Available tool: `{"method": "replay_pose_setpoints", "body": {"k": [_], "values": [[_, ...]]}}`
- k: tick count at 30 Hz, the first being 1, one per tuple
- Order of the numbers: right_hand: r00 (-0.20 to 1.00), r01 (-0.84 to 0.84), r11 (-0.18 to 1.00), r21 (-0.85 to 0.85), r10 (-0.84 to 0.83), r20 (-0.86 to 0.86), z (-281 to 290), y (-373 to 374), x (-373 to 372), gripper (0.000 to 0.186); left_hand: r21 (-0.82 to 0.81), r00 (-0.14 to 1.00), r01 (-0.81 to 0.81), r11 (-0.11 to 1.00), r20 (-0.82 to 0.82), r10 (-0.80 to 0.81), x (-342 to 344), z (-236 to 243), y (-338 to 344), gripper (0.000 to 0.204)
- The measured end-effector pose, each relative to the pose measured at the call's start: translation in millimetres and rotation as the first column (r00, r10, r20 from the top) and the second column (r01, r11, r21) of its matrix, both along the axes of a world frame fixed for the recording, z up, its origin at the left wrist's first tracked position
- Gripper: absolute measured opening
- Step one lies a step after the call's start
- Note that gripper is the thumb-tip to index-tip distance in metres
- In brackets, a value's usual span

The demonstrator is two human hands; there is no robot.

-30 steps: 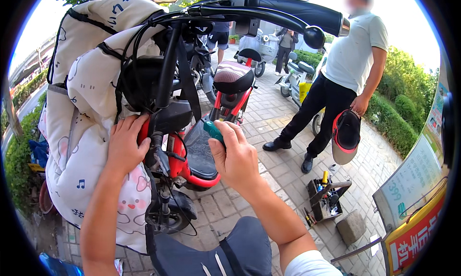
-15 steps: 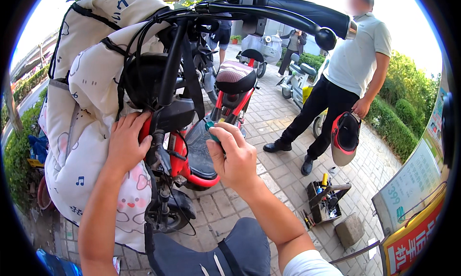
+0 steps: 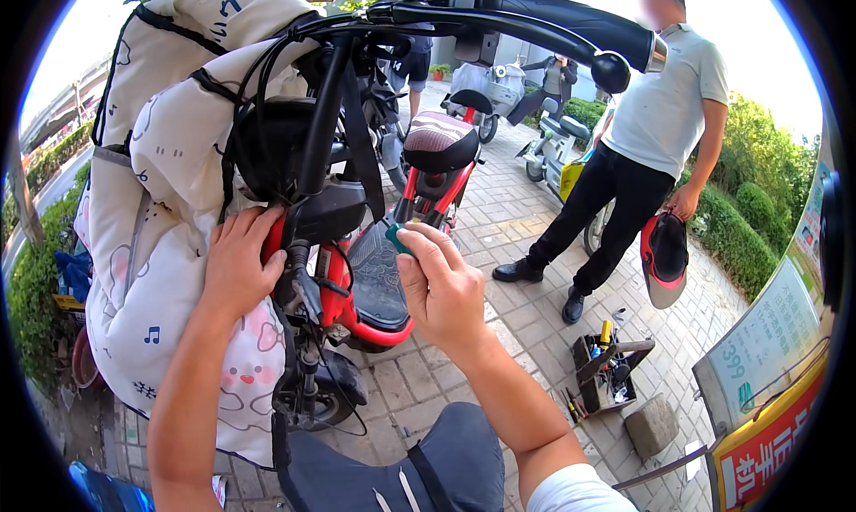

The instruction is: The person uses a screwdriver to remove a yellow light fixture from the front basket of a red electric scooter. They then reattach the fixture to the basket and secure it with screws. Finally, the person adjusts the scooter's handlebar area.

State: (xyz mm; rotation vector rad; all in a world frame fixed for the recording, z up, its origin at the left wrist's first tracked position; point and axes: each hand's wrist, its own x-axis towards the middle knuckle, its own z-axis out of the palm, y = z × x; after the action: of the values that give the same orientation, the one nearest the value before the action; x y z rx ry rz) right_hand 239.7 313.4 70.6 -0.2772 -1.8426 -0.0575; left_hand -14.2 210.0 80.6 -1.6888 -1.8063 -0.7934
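An electric scooter with a red front panel [image 3: 275,234] and a black handlebar [image 3: 571,26] stands in front of me. My left hand [image 3: 239,261] grips the front panel, its thumb on one side and its fingers on the other, beside the white padded wind cover [image 3: 201,329]. Between the fingertips of my right hand [image 3: 441,280] is a screwdriver [image 3: 395,236] with a green handle; most of the handle is hidden in the hand. Its shaft points toward the black housing [image 3: 330,213] below the handlebar. I cannot tell whether the tip touches anything.
To the right a person [image 3: 664,111] stands holding a red and grey helmet [image 3: 665,261]. A tool box [image 3: 602,378] and a stone block [image 3: 651,425] sit on the paving. Parked scooters [image 3: 562,138] and another person [image 3: 553,80] are farther back. A sign board [image 3: 762,360] borders the right.
My right hand and the screwdriver have shifted slightly. The nearby person's helmet has swung to the right, and the far person has changed posture. My left hand keeps its place.
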Motion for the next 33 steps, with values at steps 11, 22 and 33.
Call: {"method": "replay_pose_setpoints", "body": {"k": [11,22,33], "values": [[1.000,0.000,0.999,0.036,-0.001,0.001,3.0,-0.1,0.2,0.032,0.004,1.000,-0.005,1.000,-0.005,0.005,-2.3,-0.4,-0.9,0.057],[0.999,-0.005,0.999,-0.046,0.003,-0.038,-4.6,0.8,2.2,0.029,-0.013,1.000,-0.015,1.000,0.021,0.015,-2.7,-0.8,-0.8,0.057],[0.999,-0.031,0.999,-0.010,0.031,-0.014,-2.3,-0.6,4.3,0.027,-0.004,1.000,-0.011,1.000,-0.009,0.011,-1.8,-0.7,0.0,0.057]]}}
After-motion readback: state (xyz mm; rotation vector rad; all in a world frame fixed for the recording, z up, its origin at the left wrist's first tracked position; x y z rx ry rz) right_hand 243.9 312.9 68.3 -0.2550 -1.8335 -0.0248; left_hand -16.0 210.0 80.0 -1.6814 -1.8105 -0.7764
